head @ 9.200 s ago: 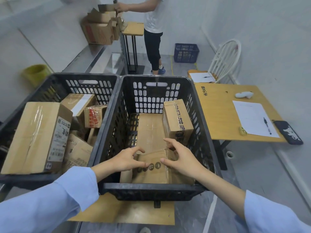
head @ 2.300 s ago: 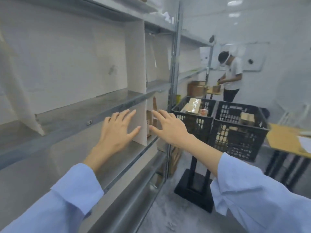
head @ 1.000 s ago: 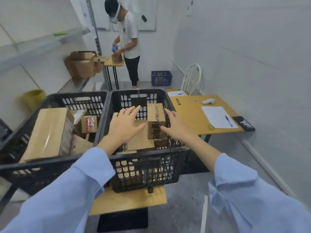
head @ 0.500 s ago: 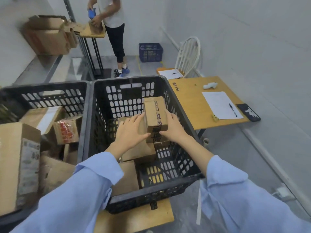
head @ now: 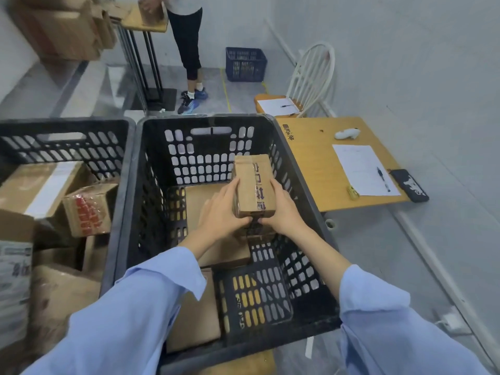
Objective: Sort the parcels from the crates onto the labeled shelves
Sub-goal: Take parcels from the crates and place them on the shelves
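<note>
A small brown cardboard parcel (head: 253, 182) with dark printed tape stands inside the right black crate (head: 140, 169). My left hand (head: 221, 212) clasps its left side and my right hand (head: 282, 209) clasps its right side, fingers wrapped under its near end. Flat cardboard parcels (head: 200, 201) lie on the crate floor beneath it. The left black crate (head: 65, 136) holds several more parcels, among them a box with red print (head: 89, 209). No shelf with labels is in sight.
A wooden table (head: 319, 169) with a paper sheet (head: 364, 169), pen and dark case stands right of the crates. A white chair (head: 311, 77) and a blue crate (head: 245, 63) sit farther back. Another person (head: 186, 44) stands at a small stand beside open cartons (head: 62, 31).
Both hands have closed around the small parcel in the right crate. The view has moved closer and tilted further down into the crate.
</note>
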